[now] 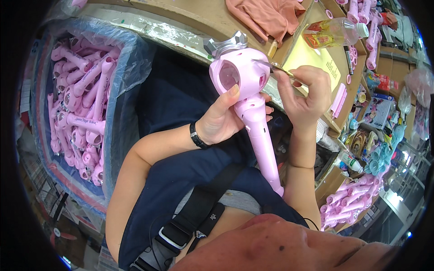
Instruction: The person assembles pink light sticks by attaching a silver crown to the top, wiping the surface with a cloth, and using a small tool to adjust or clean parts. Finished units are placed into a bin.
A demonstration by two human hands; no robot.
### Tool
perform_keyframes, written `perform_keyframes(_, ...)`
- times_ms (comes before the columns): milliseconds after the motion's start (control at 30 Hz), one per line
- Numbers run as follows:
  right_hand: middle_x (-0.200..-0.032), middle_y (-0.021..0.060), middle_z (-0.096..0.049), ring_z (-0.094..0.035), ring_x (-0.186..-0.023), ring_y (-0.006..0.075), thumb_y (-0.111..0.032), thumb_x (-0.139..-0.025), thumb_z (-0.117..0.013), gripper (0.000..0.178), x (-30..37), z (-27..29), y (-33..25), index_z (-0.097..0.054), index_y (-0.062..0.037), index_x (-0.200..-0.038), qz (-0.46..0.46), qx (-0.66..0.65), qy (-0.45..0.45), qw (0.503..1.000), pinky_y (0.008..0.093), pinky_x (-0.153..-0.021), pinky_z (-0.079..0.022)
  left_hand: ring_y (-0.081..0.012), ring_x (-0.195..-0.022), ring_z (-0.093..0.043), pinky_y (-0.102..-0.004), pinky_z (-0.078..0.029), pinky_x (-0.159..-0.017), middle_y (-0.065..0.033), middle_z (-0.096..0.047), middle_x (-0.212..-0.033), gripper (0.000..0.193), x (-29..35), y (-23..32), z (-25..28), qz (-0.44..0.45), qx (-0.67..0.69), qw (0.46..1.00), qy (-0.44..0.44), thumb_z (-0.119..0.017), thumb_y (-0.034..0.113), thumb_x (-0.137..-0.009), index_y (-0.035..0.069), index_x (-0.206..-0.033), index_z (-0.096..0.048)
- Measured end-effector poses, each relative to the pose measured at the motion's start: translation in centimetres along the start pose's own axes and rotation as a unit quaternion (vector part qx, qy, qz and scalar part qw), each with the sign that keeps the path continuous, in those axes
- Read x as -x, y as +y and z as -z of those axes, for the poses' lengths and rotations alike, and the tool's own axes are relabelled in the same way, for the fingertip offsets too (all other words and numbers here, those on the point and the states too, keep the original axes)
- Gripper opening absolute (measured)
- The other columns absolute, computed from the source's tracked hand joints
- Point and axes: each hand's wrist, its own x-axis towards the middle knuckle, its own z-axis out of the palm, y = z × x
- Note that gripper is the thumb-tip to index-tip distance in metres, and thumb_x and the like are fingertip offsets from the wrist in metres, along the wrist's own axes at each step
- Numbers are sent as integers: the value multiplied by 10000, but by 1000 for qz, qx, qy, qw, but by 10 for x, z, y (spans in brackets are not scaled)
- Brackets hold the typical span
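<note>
A pink toy wand (260,140) with a round, hollow head stands tilted in front of me, its handle slanting down to the right. A silver faceted ornament (228,44) tops the head. My left hand (219,117) is closed round the neck just below the head, thumb against the head's lower edge. In my right hand (307,92) a slim, pointed metal tool (272,67) is pinched between thumb and fingers. Its tip lies against the right side of the wand's head, near an oval opening. Whether it is a knife or tweezers I cannot tell.
At the left stands a large bin lined with blue plastic (122,106), full of pink wands (86,108). The workbench (181,38) holds an orange cloth (266,18), a yellow sheet (323,67) and a clear bottle (334,34). More pink wands (348,203) are piled at lower right.
</note>
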Motion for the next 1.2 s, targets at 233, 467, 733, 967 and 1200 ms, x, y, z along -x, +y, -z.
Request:
perform_keyframes(233, -684, 16, -599, -577, -598, 184, -167, -583, -853, 337, 1, -2, 1, -584, -103, -775, 20, 6, 7, 1000, 294, -590, -413, -307, -1161, -511, -513, -421, -985, -143, -483, -1276, 796, -1, 0, 2, 1, 9, 1000, -13, -620, 570, -799, 76, -1359, -346)
perform_keyframes(467, -698, 20, -603, -581, -613, 178, -177, -586, -854, 340, 0, -1, -1, -576, -108, -770, 40, -14, 17, 999, 299, -591, -414, -321, -1089, -558, -525, -421, -980, -157, -511, -1249, 788, 0, -3, 1, -16, 15, 1000, 8, -622, 560, -801, 71, -1357, -354)
perform_keyframes(733, -692, 15, -594, -557, -587, 169, -184, -594, -853, 328, -3, 1, -1, -584, -110, -765, 21, 7, -2, 1000, 291, -583, -409, -330, -1099, -557, -526, -420, -986, -161, -519, -1242, 757, 0, -2, 3, -15, 17, 1000, -5, -608, 553, -814, 63, -1340, -373)
perform_keyframes(967, -777, 50, -612, -544, -639, 199, -112, -673, -813, 291, 35, 7, 28, -585, -79, -851, -84, 13, 131, 988, 303, -623, -429, -332, -1102, -560, -537, -422, -981, -191, -542, -1212, 781, 5, 0, 3, -14, 8, 1000, 5, -592, 588, -809, 42, -1325, -379)
perform_keyframes(1200, -1054, 42, -587, -522, -1055, 243, -291, -690, -795, 287, 125, 5, 59, -644, -181, -908, 42, 232, -4, 972, 421, -963, -346, -330, -1093, -567, -545, -415, -984, -182, -551, -1208, 781, 11, 5, 8, -47, 1, 999, 3, -587, 604, -804, 43, -1311, -394)
